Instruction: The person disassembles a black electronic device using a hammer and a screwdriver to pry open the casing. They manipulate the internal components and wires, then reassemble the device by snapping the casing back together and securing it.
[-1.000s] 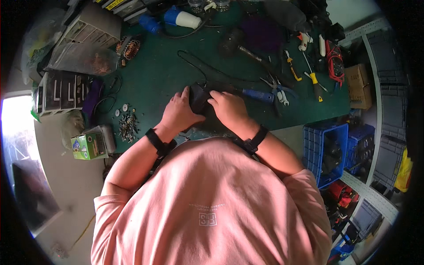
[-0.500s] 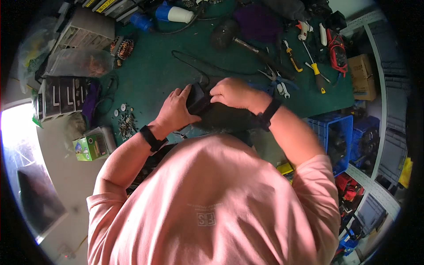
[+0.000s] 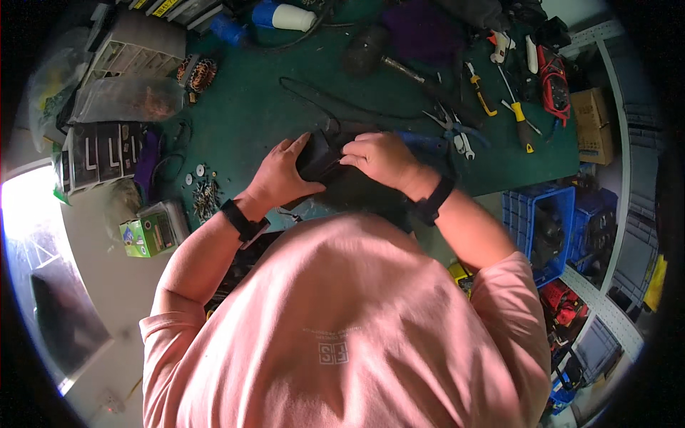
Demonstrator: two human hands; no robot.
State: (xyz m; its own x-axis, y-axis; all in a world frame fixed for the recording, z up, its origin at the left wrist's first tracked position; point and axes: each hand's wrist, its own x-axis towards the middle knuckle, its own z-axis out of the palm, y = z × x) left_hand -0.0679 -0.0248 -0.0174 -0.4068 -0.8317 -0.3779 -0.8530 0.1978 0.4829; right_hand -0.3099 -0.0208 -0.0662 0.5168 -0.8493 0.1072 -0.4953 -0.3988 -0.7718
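Note:
A dark, box-shaped device [image 3: 319, 158] with a thin black cable [image 3: 303, 84] running from its far end rests on the green work table [image 3: 246, 114]. My left hand [image 3: 280, 173] grips it from the left, thumb along the near edge and fingers over the far side. At the box's right edge, my right hand [image 3: 382, 160] is closed in a pinch. What the right fingertips hold is too dark and small to make out. A blue-handled tool [image 3: 426, 143] lies just beyond the right hand, partly hidden by it.
Pliers [image 3: 449, 127], a mallet [image 3: 364, 53], a screwdriver [image 3: 519, 118] and a red multimeter [image 3: 554, 84] lie to the right and back. Loose screws [image 3: 205, 200] sit at the left. A blue crate [image 3: 540, 232] stands below the table's right edge.
The view has shifted slightly. My right hand's fingers have moved a little down along the box's right edge, still pinched. The left hand keeps its grip.

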